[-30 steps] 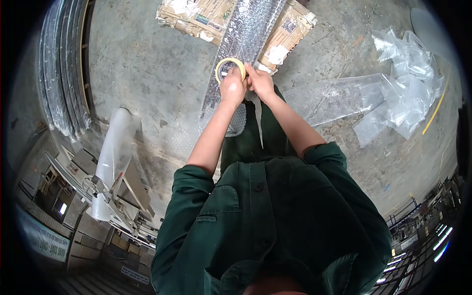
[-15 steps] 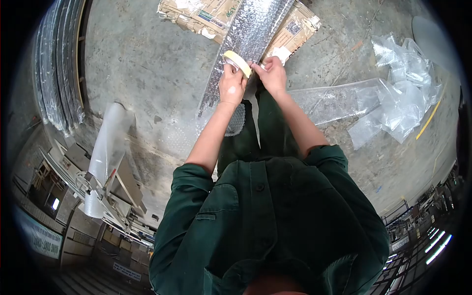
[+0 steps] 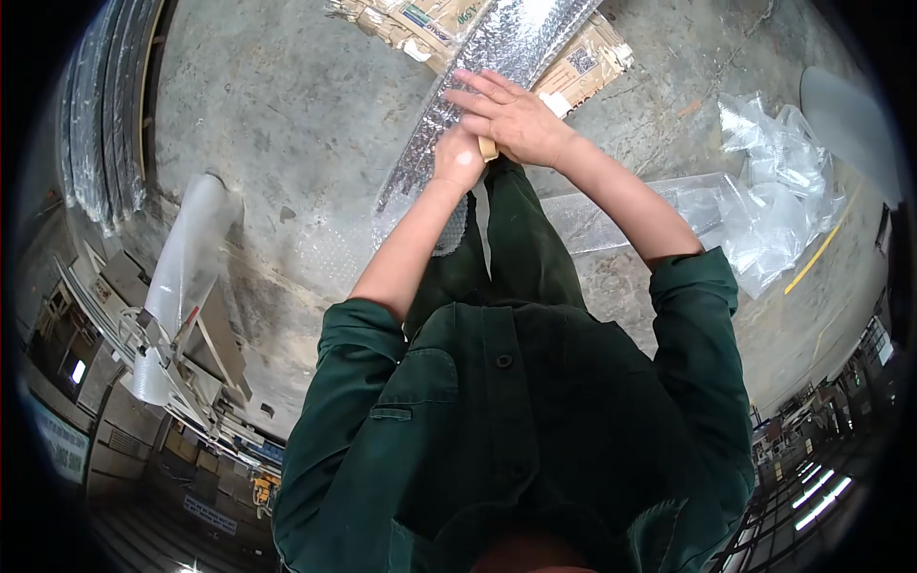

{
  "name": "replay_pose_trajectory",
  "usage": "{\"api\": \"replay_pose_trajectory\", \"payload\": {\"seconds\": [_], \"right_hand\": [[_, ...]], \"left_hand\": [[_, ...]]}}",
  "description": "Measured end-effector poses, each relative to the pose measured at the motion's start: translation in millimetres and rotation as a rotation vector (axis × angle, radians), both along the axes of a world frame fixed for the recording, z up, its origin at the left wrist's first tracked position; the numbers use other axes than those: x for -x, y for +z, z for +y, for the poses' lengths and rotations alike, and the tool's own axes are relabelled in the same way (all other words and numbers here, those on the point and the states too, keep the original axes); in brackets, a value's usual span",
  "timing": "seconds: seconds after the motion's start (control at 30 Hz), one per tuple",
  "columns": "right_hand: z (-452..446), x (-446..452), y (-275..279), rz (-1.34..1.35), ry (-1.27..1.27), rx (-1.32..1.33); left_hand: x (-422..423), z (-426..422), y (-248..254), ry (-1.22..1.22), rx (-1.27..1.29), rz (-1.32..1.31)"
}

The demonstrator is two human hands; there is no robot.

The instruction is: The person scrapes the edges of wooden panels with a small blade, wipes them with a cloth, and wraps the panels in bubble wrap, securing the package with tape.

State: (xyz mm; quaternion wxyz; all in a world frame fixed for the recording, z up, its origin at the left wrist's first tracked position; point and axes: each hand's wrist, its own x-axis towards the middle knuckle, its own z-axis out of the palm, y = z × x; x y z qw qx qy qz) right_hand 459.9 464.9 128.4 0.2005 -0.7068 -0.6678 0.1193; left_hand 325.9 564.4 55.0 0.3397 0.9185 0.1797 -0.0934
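Note:
A long bundle in bubble wrap (image 3: 511,43) lies slanted in front of me on stacked flattened cardboard (image 3: 587,62). My left hand (image 3: 460,158) is closed on a roll of yellowish tape (image 3: 488,149), at the bundle's near right edge. Most of the roll is hidden behind my hands. My right hand (image 3: 521,122) lies flat across the bundle, fingers stretched out and pointing left, its palm beside the roll. Loose bubble wrap (image 3: 451,234) sticks out at the bundle's near end, by my legs.
Several wrapped long pieces (image 3: 105,115) lie at the far left. A roll of clear wrap (image 3: 191,248) stands near a machine frame (image 3: 215,349) on the left. Crumpled bubble wrap (image 3: 783,201) spreads over the floor at the right, near a yellow line (image 3: 812,258).
My right hand has gone from pinching beside the tape roll to lying spread over the bundle. The roll in my left hand has turned and is now largely covered. The view has shifted slightly.

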Motion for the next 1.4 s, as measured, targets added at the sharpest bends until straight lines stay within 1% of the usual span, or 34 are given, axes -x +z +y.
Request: {"api": "replay_pose_trajectory", "payload": {"seconds": [0.07,0.1,0.13,0.2,0.23,0.33,0.37,0.47,0.5,0.6,0.63,0.73,0.8,0.83,0.93,0.97,1.07,1.1,1.2,1.3,1.33,1.37,1.4], "right_hand": [[-15,-6,2,0.023,-0.018,0.041],[-32,-7,-5,0.052,-0.038,0.069],[-45,-5,-12,0.080,-0.058,0.100],[-70,14,-27,0.444,-0.473,0.288],[-80,24,-27,0.628,-0.689,0.387],[-84,42,-16,1.453,-0.933,0.231],[-83,52,-28,1.628,-0.910,0.065],[-73,75,-42,1.494,-0.898,-0.001],[-70,80,-52,1.341,-0.931,0.107],[-58,86,-48,0.947,-0.847,0.063],[-55,86,-44,0.867,-0.845,0.122],[-55,87,-43,0.713,-0.772,0.090],[-57,90,-44,0.859,-0.955,0.153],[-57,91,-45,0.932,-1.046,0.184],[-60,73,-53,1.604,-1.129,0.375],[-58,67,-52,1.724,-1.033,0.431],[-50,62,-63,1.696,-0.968,0.493],[-45,64,-67,1.645,-1.028,0.515],[-40,69,-83,1.646,-1.026,0.573],[-49,74,-89,1.712,-1.036,0.529],[-54,75,-91,1.744,-1.041,0.501],[-59,77,-99,1.753,-0.963,0.436],[-63,82,-103,1.792,-0.949,0.380]], "left_hand": [[3,-1,2,-0.128,-0.063,-0.015],[4,-1,-1,-0.072,-0.012,-0.215],[4,-1,-1,0.047,0.127,-0.219],[5,-1,-1,0.286,0.407,-0.227],[6,1,-5,0.312,0.524,-0.223],[6,9,-11,0.177,0.545,-0.191],[3,13,-2,0.142,0.571,-0.129],[-1,19,-1,0.280,1.022,-0.056],[-1,21,0,0.275,1.016,-0.022],[-3,23,2,0.256,0.964,-0.008],[-2,23,-2,0.266,0.961,-0.017],[1,22,-15,0.311,0.975,-0.054],[3,20,-20,0.361,1.018,-0.085],[3,18,-22,0.366,0.982,-0.108],[3,12,-24,0.394,0.897,-0.163],[3,9,-24,0.415,0.885,-0.177],[3,5,-14,0.520,0.827,-0.198],[1,3,-10,0.562,0.806,-0.200],[5,0,-23,0.495,0.639,-0.267],[5,1,-19,0.191,0.170,-0.374],[5,1,-18,0.185,0.154,-0.346],[4,0,-18,0.178,0.137,-0.321],[2,0,-16,0.170,0.118,-0.296]]}}
